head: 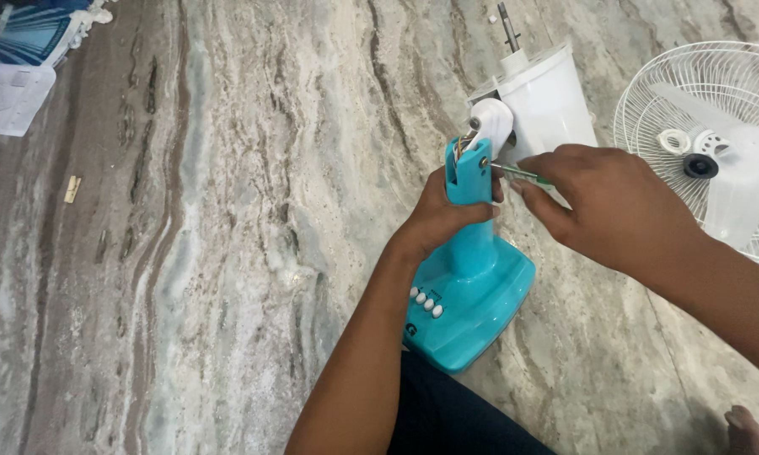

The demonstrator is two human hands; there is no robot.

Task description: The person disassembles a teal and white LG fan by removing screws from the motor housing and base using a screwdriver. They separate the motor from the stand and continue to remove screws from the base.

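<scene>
Floor: polished marble (253,211) in grey, cream and brown veins, running in long streaks away from the camera; it fills nearly the whole view, and everything lies on it.
Fan stand: a turquoise fan base (472,307) with a row of white buttons stands on the floor just ahead of the person's dark-clothed leg, its neck rising to a forked top.
Motor housing: a white motor housing (544,101) with a metal shaft sits at the top of the neck, lying back on the floor.
Left hand: the left hand (447,215) is closed around the neck of the stand.
Right hand: the right hand (607,206) is clamped on a green-handled screwdriver (522,174), tip at the fork.
Right edge: a white wire fan guard (716,126) with a pale blade and small caps lies flat.
Far left corner: blue and white cardboard packaging (21,67) lies there.
Lower right corner: a bare toe shows.
</scene>
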